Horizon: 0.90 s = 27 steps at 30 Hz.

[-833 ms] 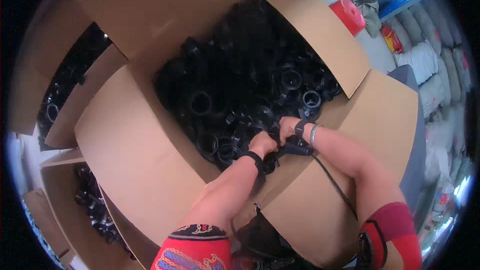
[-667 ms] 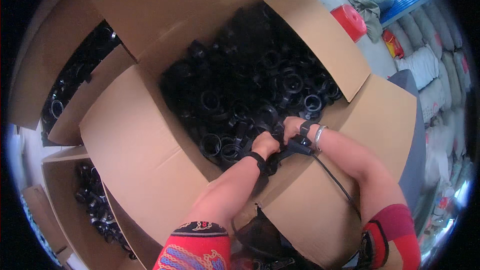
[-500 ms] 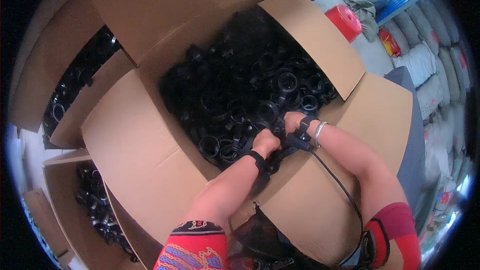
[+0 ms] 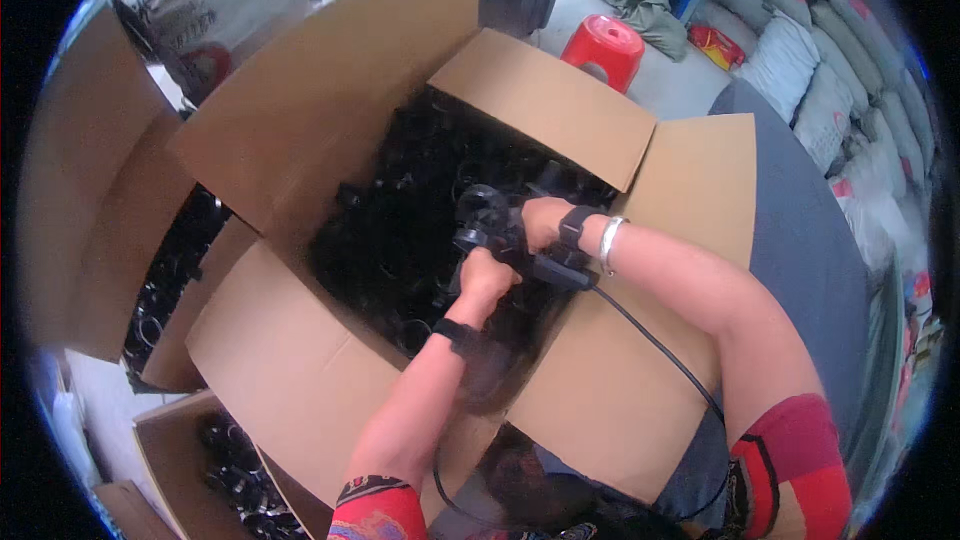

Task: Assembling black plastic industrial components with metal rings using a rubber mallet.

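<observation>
Both my hands are over a large open cardboard box (image 4: 300,305) filled with a dark heap of black ring-shaped parts (image 4: 400,180). My left hand (image 4: 487,278) is closed around black ring parts (image 4: 470,239), its fingers curled and partly hidden. Just right of it and a little farther away, my right hand (image 4: 546,224) closes on a bunch of black ring parts (image 4: 484,202) that stands out above the heap. Black straps sit on both wrists. On the right there is also a silver bangle (image 4: 610,245) and a small black device (image 4: 565,273) with a cable.
Tall box flaps rise around the opening, including a far-left flap (image 4: 340,80) and a near-right flap (image 4: 620,420). More boxes of black parts (image 4: 240,480) stand at left. A red stool (image 4: 605,48) is beyond; stacked sacks (image 4: 830,60) line the right. The cable (image 4: 660,345) runs beside my right forearm.
The view has shifted, showing more of the room beyond the box. My hands have moved from the heap's near edge toward its middle, and ring parts now show clearly at my fingers.
</observation>
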Each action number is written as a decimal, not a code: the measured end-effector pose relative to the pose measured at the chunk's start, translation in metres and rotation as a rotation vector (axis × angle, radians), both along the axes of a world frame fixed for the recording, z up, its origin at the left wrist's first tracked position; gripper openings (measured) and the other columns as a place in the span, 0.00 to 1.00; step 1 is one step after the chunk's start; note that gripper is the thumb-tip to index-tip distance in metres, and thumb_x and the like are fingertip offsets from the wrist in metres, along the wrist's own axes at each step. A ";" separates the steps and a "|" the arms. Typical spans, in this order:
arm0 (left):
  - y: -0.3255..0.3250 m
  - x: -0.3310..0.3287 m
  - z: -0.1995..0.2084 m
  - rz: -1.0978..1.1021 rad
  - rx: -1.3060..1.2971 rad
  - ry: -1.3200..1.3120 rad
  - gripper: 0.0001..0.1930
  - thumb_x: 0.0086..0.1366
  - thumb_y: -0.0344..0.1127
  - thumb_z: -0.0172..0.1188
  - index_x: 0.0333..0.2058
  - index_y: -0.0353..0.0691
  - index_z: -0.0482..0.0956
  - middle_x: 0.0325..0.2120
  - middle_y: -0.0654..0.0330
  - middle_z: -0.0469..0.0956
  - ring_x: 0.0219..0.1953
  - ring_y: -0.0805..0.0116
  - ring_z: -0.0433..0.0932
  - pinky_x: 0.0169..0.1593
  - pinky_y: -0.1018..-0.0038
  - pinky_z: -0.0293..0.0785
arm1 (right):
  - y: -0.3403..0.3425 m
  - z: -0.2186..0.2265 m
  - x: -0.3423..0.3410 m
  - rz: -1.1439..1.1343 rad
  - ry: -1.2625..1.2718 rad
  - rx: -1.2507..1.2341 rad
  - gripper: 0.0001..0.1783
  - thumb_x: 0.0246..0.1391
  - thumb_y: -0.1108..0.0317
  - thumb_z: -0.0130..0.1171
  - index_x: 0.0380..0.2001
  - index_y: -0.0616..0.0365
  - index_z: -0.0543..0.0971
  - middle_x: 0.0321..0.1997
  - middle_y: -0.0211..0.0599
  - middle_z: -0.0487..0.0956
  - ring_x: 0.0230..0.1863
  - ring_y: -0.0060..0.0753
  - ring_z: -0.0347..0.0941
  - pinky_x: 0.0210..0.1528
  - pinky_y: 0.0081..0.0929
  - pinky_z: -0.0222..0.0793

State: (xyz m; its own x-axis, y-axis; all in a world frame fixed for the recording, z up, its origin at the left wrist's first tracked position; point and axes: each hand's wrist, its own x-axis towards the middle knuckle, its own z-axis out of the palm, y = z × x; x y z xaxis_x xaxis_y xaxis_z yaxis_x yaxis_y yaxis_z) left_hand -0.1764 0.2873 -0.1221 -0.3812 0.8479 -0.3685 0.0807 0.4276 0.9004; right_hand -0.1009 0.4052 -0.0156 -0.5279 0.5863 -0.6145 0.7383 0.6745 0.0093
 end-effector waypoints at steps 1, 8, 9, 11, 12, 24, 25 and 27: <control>0.000 -0.005 0.013 -0.014 -0.021 0.072 0.25 0.39 0.26 0.69 0.42 0.37 0.79 0.33 0.49 0.81 0.35 0.56 0.81 0.39 0.66 0.75 | 0.002 0.005 -0.002 -0.050 0.020 -0.019 0.18 0.31 0.64 0.69 0.30 0.61 0.83 0.33 0.48 0.82 0.37 0.44 0.80 0.38 0.35 0.74; -0.001 -0.023 0.121 0.034 0.079 0.231 0.24 0.43 0.22 0.61 0.44 0.44 0.79 0.33 0.52 0.81 0.36 0.57 0.81 0.40 0.67 0.74 | -0.012 0.095 -0.006 0.025 0.260 0.138 0.13 0.32 0.67 0.68 0.26 0.61 0.82 0.27 0.44 0.81 0.31 0.41 0.79 0.33 0.35 0.74; -0.001 -0.024 0.132 0.044 0.134 0.208 0.24 0.44 0.23 0.60 0.44 0.44 0.79 0.34 0.51 0.81 0.39 0.56 0.80 0.43 0.67 0.73 | -0.014 0.110 -0.002 0.012 0.274 0.162 0.13 0.32 0.67 0.68 0.26 0.61 0.82 0.27 0.44 0.81 0.31 0.41 0.79 0.33 0.35 0.74; -0.007 -0.036 0.157 0.057 0.202 0.298 0.23 0.44 0.25 0.59 0.44 0.42 0.79 0.36 0.49 0.81 0.43 0.54 0.79 0.48 0.67 0.72 | -0.034 0.153 -0.001 -0.038 0.379 0.138 0.13 0.32 0.68 0.68 0.25 0.61 0.82 0.25 0.43 0.81 0.29 0.39 0.79 0.32 0.34 0.73; -0.008 -0.044 0.168 0.043 0.261 0.317 0.22 0.44 0.26 0.61 0.43 0.41 0.79 0.36 0.46 0.80 0.44 0.51 0.79 0.48 0.65 0.72 | -0.041 0.170 0.001 0.013 0.459 0.176 0.14 0.32 0.68 0.68 0.27 0.61 0.82 0.24 0.42 0.80 0.28 0.38 0.78 0.31 0.33 0.73; -0.029 0.088 0.405 -0.220 0.773 0.628 0.22 0.45 0.30 0.64 0.43 0.37 0.78 0.36 0.44 0.80 0.42 0.50 0.79 0.47 0.63 0.73 | -0.105 0.378 0.174 -0.160 0.697 0.404 0.19 0.37 0.72 0.65 0.36 0.69 0.77 0.27 0.42 0.79 0.29 0.32 0.78 0.26 0.31 0.75; -0.017 0.103 0.401 -0.236 0.675 0.533 0.24 0.43 0.31 0.66 0.44 0.40 0.79 0.36 0.47 0.81 0.42 0.54 0.80 0.46 0.65 0.74 | -0.110 0.379 0.196 -0.221 0.699 0.379 0.19 0.37 0.72 0.64 0.37 0.69 0.77 0.28 0.41 0.79 0.29 0.31 0.77 0.26 0.31 0.75; -0.012 0.146 0.387 -0.345 0.633 0.534 0.24 0.43 0.31 0.66 0.44 0.41 0.78 0.36 0.48 0.81 0.42 0.54 0.80 0.46 0.65 0.74 | -0.117 0.375 0.239 -0.325 0.613 0.330 0.20 0.38 0.74 0.63 0.39 0.68 0.77 0.31 0.38 0.78 0.31 0.28 0.75 0.27 0.29 0.75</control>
State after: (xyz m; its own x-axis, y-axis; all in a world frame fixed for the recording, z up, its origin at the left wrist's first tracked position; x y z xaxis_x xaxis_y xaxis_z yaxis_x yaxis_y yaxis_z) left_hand -0.0304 0.2749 0.2646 -0.0540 0.9313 0.3601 0.5885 -0.2617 0.7650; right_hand 0.1376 0.2883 0.3591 -0.4876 0.8724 -0.0330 0.8368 0.4562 -0.3026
